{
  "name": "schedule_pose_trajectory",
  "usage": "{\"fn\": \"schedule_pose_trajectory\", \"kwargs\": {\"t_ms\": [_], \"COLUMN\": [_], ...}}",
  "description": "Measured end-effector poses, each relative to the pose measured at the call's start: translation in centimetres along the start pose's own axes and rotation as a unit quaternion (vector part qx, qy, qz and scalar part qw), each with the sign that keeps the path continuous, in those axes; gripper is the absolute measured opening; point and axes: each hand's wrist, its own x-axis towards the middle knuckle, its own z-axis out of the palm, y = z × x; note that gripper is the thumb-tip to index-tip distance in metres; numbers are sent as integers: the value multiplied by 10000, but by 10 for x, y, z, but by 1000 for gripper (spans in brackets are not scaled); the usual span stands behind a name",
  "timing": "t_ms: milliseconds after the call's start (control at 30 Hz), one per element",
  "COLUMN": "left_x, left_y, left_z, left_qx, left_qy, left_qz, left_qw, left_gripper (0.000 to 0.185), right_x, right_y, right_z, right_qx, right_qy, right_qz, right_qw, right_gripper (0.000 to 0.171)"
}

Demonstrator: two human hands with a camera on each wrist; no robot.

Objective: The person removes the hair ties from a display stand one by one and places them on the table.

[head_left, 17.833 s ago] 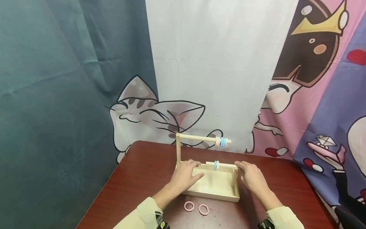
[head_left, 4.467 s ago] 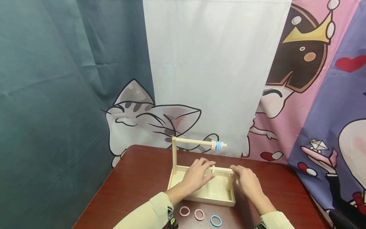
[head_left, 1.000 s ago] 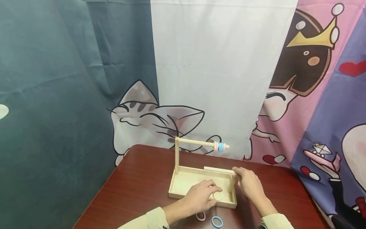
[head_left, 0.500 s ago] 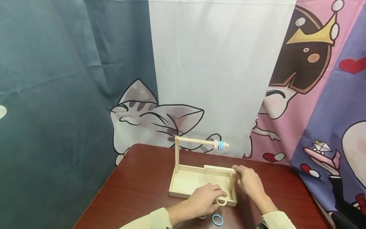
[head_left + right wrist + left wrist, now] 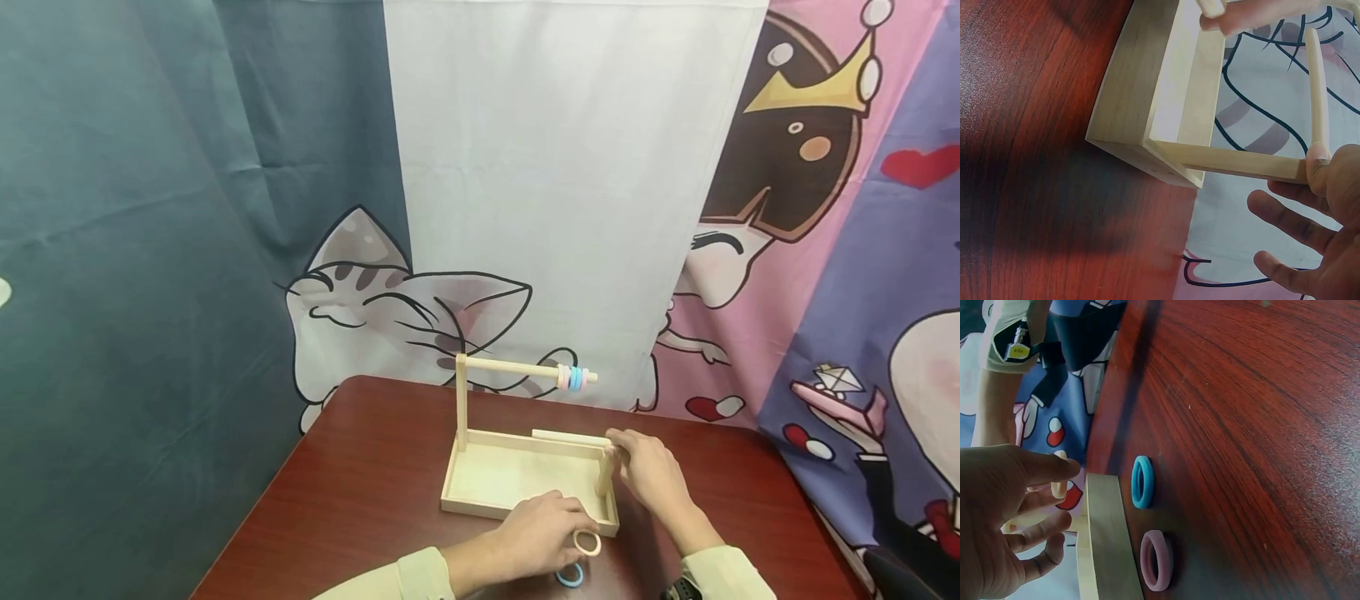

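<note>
My left hand (image 5: pixel 542 533) pinches a cream ring (image 5: pixel 597 550) between thumb and fingertip, just in front of the wooden tray stand (image 5: pixel 480 507). Below it on the table lies a blue ring (image 5: pixel 579 577). A pink ring (image 5: pixel 1165 556) rests beside the blue one in the left wrist view; my left hand hides it from the head view. With thumb and forefinger my right hand (image 5: pixel 652 471) holds the corner where the lower rod (image 5: pixel 570 437) meets the short post (image 5: pixel 1247 164); its other fingers are spread. No ring shows on the lower rod.
From the tall post (image 5: pixel 462 408) at the stand's left, an upper rod (image 5: pixel 510 367) reaches right, with several pink, blue and cream rings (image 5: pixel 573 378) near its free end. The stand sits on a red-brown table (image 5: pixel 360 467). Printed curtains (image 5: pixel 570 167) hang behind.
Earlier the lower rod bore a blue and a cream ring. The blue one now lies on the table; my left hand has brought the cream one down toward the front. My right hand stays put.
</note>
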Motion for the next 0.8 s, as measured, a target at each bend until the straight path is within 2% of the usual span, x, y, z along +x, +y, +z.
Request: {"fn": "schedule_pose_trajectory", "kwargs": {"t_ms": [200,567,800], "left_x": [2,10,13], "left_y": [5,14,18], "left_z": [10,14,23], "left_qx": [246,14,221], "left_qy": [-23,-166,-110], "left_qz": [231,350,533], "left_qw": [9994,9992,9983], "left_gripper": [39,41,36], "right_x": [-6,-1,0], "right_y": [1,-1,-2], "right_z": [2,0,1], "right_qx": [4,-28,-33], "right_qy": [-70,8,-27], "right_qz": [103,138,175], "right_qw": [9999,9999,9998], "right_gripper": [18,18,19]}}
